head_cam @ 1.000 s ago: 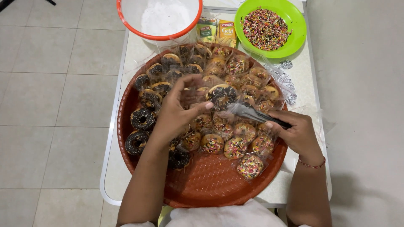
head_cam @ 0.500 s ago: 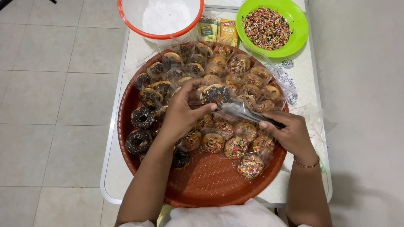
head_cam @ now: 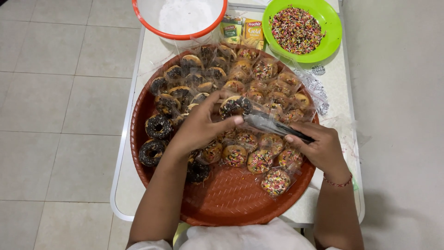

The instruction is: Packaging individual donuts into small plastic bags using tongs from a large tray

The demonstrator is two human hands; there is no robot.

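— What is the left hand (head_cam: 200, 127) doing?

— Its fingers are closed on a small chocolate-topped doughnut in a clear plastic wrapper (head_cam: 235, 106), held just above the other doughnuts near the middle of the big round reddish-brown plastic tray (head_cam: 231, 199).

— And the right hand (head_cam: 319, 148)?

— It is curled tight round the dark handle of a slim metal-and-black tool (head_cam: 273, 126) — its shiny end lies against the wrapper beside the doughnut. I cannot tell just what kind of tool it is.

— What fills the tray?

— Wrapped doughnuts: ones with dark chocolate sprinkles (head_cam: 158, 126) on the left, ones with coloured sprinkles (head_cam: 259, 160) on the right and front. The near part of the tray is bare.

— Anything beyond it?

— The tray rests on a white table (head_cam: 138, 185). At the far edge stand a white bowl with an orange rim (head_cam: 179, 18), a bright green plastic bowl of coloured sprinkles (head_cam: 298, 28) and, between them, two small green and yellow packets (head_cam: 241, 31).
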